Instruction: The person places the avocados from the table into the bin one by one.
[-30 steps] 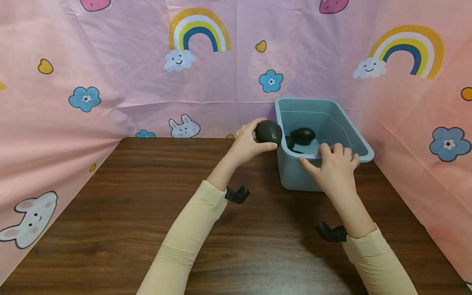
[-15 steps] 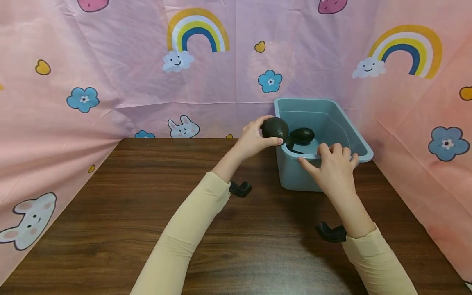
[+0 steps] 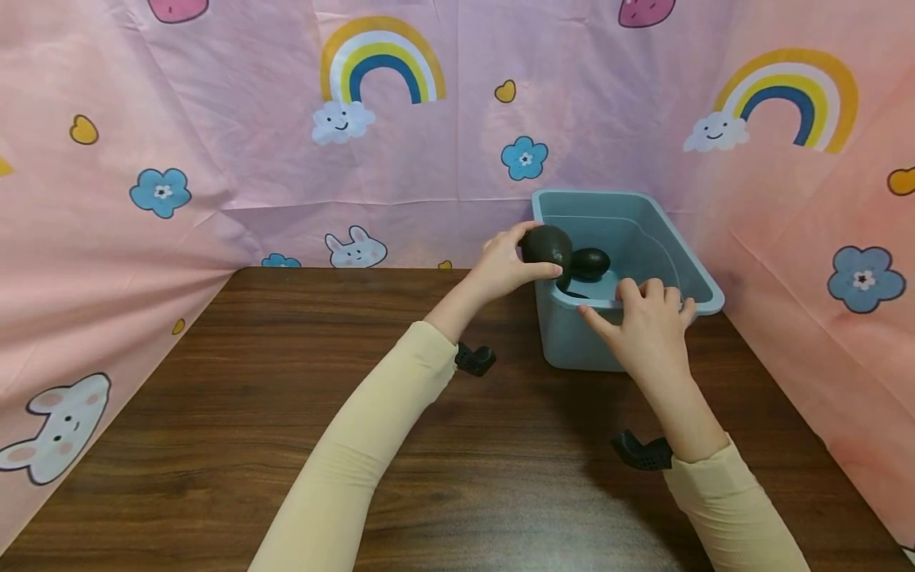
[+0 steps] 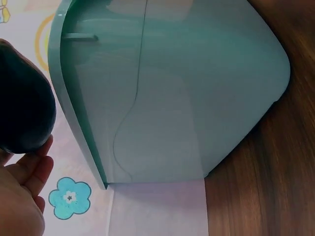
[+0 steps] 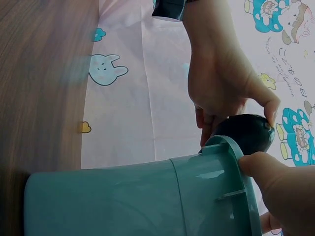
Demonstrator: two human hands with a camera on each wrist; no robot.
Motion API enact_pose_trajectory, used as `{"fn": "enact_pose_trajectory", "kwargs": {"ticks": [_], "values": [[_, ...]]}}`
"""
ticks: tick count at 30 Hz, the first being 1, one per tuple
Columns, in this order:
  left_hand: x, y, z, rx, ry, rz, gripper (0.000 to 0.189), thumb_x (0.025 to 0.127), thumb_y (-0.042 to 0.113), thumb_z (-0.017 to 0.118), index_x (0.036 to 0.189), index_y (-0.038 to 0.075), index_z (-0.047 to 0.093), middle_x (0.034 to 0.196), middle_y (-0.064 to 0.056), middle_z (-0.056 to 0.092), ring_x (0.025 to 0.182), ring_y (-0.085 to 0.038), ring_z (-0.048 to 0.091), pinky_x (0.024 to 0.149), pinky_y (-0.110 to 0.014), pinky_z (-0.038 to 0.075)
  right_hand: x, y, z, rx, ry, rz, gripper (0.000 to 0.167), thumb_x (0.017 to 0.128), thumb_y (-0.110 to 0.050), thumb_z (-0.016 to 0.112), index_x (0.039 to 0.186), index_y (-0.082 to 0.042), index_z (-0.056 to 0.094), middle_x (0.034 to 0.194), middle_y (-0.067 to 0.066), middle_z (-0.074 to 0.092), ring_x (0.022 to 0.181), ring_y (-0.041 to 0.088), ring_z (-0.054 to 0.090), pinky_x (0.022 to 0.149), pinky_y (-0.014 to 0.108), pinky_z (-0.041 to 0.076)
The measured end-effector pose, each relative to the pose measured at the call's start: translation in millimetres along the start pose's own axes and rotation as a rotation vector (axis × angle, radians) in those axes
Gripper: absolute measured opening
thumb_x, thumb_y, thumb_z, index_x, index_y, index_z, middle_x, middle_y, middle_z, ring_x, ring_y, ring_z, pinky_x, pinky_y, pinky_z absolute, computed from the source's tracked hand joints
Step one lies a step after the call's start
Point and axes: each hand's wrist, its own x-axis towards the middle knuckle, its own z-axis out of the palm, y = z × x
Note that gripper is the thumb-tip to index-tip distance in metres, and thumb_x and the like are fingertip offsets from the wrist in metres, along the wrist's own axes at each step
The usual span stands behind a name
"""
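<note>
My left hand [image 3: 503, 266] holds a dark avocado [image 3: 546, 245] between thumb and fingers, over the left rim of a blue-grey plastic bin [image 3: 582, 338]. In the right wrist view that avocado [image 5: 250, 132] appears just above the bin's rim. Another avocado [image 3: 590, 264] lies inside the bin, and further dark shapes near its left wall are partly hidden. My right hand [image 3: 650, 330] grips the bin's near rim, its thumb outside and fingers hooked over the edge. From the left wrist view, the bin's outer side [image 4: 162, 108] stands beside the held avocado [image 4: 24, 103].
The bin stands at the back right of a dark wooden table [image 3: 286, 397]. A pink patterned cloth [image 3: 257, 159] hangs behind it and along both sides. Black wrist mounts [image 3: 476, 360] stick out from both sleeves.
My left hand has carried the avocado to the right, from beside the bin's left wall to over its rim. My right hand has stayed on the near rim.
</note>
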Motion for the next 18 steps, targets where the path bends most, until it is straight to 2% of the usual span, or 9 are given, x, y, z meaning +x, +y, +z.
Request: {"fn": "enact_pose_trajectory", "kwargs": {"ticks": [11, 18], "values": [[8.5, 5.3, 1.6, 0.075, -0.02, 0.013, 0.077, 0.078, 0.046, 0.075, 0.144, 0.023, 0.043, 0.129, -0.005, 0.05, 0.125, -0.029, 0.031, 0.089, -0.046, 0.04, -0.6, -0.9, -1.0, -0.005, 0.003, 0.002, 0.059, 0.084, -0.058, 0.063, 0.094, -0.001, 0.051, 0.102, 0.027, 0.043, 0.104, 0.051, 0.036, 0.094, 0.075, 0.014], [14.2, 7.3, 6.6, 0.164, -0.028, 0.061, 0.08, 0.077, 0.049, 0.075, 0.144, 0.022, 0.042, 0.128, -0.001, 0.053, 0.124, -0.021, 0.036, 0.107, -0.045, 0.018, 0.6, 0.0, 0.1, -0.004, 0.012, -0.001, 0.06, 0.084, -0.06, 0.063, 0.093, -0.002, 0.05, 0.101, 0.026, 0.043, 0.103, 0.051, 0.037, 0.094, 0.075, 0.013]]}}
